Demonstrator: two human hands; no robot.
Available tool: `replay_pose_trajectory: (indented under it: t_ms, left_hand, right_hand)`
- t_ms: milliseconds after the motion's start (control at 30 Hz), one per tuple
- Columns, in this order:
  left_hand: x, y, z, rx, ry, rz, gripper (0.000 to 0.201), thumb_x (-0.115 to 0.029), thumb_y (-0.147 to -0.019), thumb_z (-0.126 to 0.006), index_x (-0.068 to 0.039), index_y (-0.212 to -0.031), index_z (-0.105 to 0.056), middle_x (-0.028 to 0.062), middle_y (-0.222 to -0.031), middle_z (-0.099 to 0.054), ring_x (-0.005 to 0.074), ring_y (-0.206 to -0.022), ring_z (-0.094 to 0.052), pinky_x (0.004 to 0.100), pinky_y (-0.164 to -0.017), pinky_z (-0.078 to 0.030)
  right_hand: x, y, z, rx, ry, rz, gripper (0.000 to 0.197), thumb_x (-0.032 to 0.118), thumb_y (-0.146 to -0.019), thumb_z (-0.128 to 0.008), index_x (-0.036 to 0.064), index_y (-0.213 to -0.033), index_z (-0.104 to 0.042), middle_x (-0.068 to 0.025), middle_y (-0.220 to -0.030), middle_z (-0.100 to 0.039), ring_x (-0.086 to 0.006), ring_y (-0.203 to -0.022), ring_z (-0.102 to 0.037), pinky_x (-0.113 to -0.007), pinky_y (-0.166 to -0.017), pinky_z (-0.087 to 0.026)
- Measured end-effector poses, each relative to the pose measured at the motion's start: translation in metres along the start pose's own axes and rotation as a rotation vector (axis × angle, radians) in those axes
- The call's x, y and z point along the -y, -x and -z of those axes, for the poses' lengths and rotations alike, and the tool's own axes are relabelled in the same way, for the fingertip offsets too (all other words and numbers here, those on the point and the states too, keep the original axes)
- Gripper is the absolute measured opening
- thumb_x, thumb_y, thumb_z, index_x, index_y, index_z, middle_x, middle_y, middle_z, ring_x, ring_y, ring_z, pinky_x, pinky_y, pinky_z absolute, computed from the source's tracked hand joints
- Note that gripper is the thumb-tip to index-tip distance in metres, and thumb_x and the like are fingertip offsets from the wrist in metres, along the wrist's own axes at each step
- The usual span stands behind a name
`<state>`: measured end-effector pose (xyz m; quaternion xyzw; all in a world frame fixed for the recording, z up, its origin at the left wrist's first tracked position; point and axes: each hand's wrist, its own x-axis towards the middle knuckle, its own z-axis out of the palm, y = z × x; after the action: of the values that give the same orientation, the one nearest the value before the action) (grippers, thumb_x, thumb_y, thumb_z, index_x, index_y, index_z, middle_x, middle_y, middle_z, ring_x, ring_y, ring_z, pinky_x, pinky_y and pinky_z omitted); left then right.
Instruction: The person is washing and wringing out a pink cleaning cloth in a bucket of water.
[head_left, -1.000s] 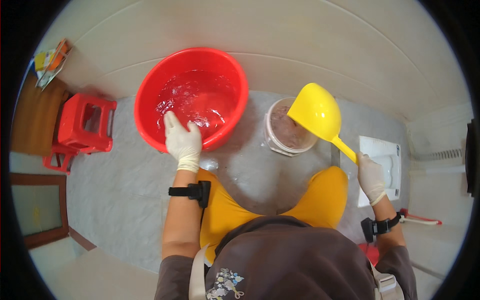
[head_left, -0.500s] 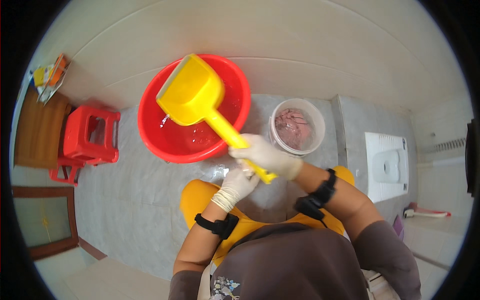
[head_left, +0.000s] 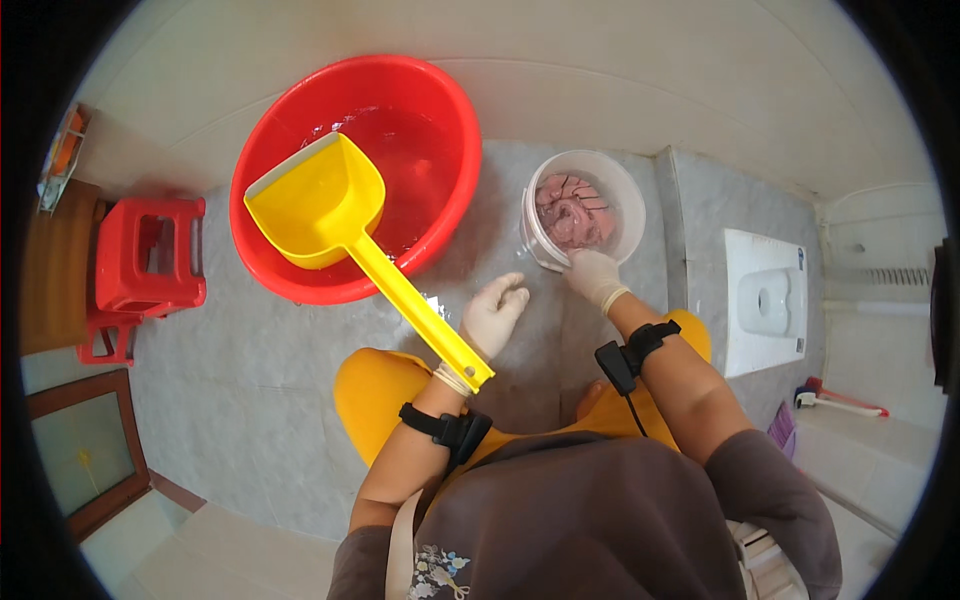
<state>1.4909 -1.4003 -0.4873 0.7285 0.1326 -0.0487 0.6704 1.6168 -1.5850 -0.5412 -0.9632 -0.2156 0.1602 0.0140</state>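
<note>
A yellow dustpan (head_left: 315, 205) with a pale front lip lies tilted over the near side of a red basin (head_left: 455, 105) that holds water. Its long handle slants toward me and crosses above my left wrist. My left hand (head_left: 492, 318), in a white glove, is beside the handle, fingers loosely bent, thumb apart, nothing in them. At the near rim of a white bucket (head_left: 533, 225) is my gloved right hand (head_left: 597, 277), its fingers closed on the rim, fingertips partly hidden. Wet pink cloth (head_left: 575, 215) sits in the bucket's water.
Red plastic stools (head_left: 150, 255) stand at the left by a wooden cabinet (head_left: 55, 275). On the right, a raised step carries a squat toilet (head_left: 767, 300). A brush (head_left: 840, 400) and a purple item (head_left: 783, 430) lie by the right wall. Tiled wall runs behind the basin.
Both hands have let go of the dustpan handle, and the dustpan has come down onto the basin. My right hand has moved to the bucket's rim. The view has shifted slightly.
</note>
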Motion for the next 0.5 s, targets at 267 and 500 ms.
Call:
replay_pose_trajectory:
  t_ms: [267,500]
  left_hand:
    - [-0.04,0.023,0.04,0.067,0.365,-0.188,0.043,-0.026,-0.092,-0.044,0.006,-0.121,-0.049,0.0167,-0.122,-0.054,0.0229,-0.106,-0.056,0.0346,-0.092,-0.043]
    - [-0.044,0.035,0.071,-0.207,0.685,-0.383,0.053,-0.042,-0.094,-0.036,0.002,-0.116,-0.054,0.0179,-0.119,-0.056,0.0277,-0.105,-0.056,0.0387,-0.091,-0.042]
  right_hand:
    - [0.015,0.016,-0.005,0.089,0.008,0.143,0.017,0.015,-0.078,-0.051,0.01,-0.08,-0.067,-0.0134,-0.079,-0.067,-0.031,-0.075,-0.066,-0.043,-0.068,-0.051]
    - [0.049,0.056,-0.04,0.169,-0.022,0.237,0.019,0.019,-0.079,-0.05,0.0103,-0.081,-0.066,-0.0127,-0.081,-0.067,-0.0319,-0.075,-0.066,-0.043,-0.069,-0.051]
